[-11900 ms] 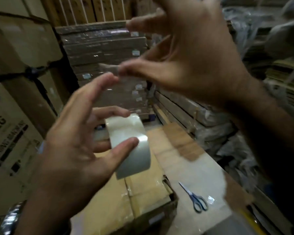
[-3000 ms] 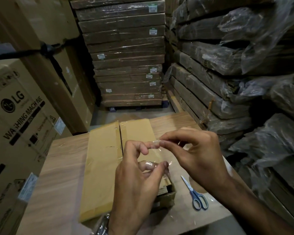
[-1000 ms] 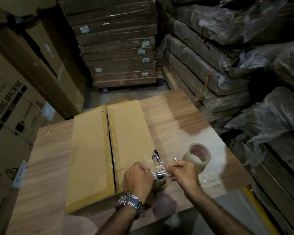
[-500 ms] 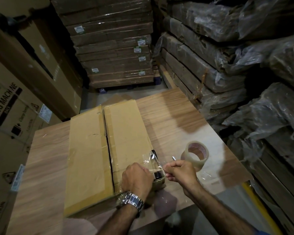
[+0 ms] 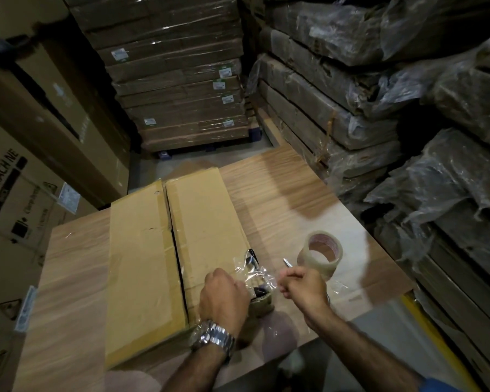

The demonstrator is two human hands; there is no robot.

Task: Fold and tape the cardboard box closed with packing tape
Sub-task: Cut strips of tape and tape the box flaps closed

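Note:
A long flat cardboard box (image 5: 142, 250) lies on the wooden table (image 5: 280, 199), its two top flaps folded down with a dark seam between them. At the box's near right corner, a crinkled strip of clear tape (image 5: 255, 275) stretches between my hands. My left hand (image 5: 224, 295), with a metal watch on the wrist, is curled at that corner and holds one end of the strip. My right hand (image 5: 303, 287) pinches the other end just to the right. The packing tape roll (image 5: 320, 253) stands on the table behind my right hand.
A scissors tip (image 5: 286, 262) pokes out behind my right hand. Large printed cartons (image 5: 17, 210) stand to the left. Shrink-wrapped flat cartons (image 5: 178, 89) are stacked beyond the table. Plastic-covered bundles (image 5: 408, 108) are piled on the right. The table's near edge is by my forearms.
The tape roll left my left hand and now stands on the table. Both hands came down to the box's near right corner, holding a strip that has shifted slightly over the last second.

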